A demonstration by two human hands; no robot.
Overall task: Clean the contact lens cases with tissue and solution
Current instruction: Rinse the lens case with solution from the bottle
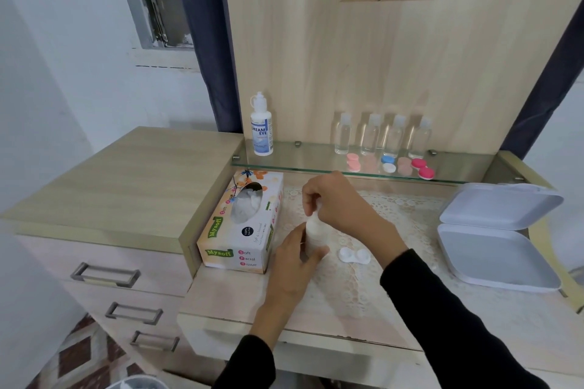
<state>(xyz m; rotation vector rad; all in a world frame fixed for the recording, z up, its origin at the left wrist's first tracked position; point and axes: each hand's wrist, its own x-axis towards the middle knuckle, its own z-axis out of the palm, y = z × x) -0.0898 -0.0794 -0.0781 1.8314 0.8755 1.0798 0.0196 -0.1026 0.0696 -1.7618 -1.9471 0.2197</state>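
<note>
Cardboard box (235,246) — white tissues (248,207) inside

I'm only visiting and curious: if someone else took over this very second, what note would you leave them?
Left hand grips the body of a small white bottle; right hand pinches its top.
White lens case lies on the lace mat, right of the hands; tissue box to their left.
Coloured cases sit on the glass shelf.
Done: no wiping visible.
Left: apply solution, take tissue, wipe each case.

Pale wooden dresser (104,180), white walls (47,57), window (151,0)
</note>
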